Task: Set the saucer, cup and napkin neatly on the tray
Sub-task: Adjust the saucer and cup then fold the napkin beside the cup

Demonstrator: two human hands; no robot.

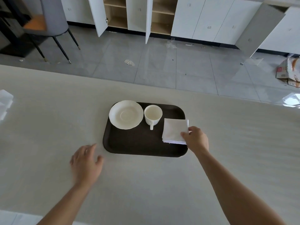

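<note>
Both my hands were out over the pale beige worktop (48, 127). My right hand (195, 139) pinched the near right corner of the folded white paper napkin (174, 130) between thumb and fingertips, at the right edge of the dark brown rectangular tray (138, 143). My left hand (86, 162) was loose and spread, holding nothing, near the tray's near left corner but apart from it; I could not tell whether it touched the worktop.

On the tray sat the round white scalloped saucer (126, 114) at the far left, its rim reaching over the tray's left edge. Just beside it stood the white cup (153, 115), upright and empty, its handle turned toward me. The napkin lay to the right of the cup, its right side passing the tray's right rim.

The tray's near half was bare, and the worktop was open on every side of it.
</note>
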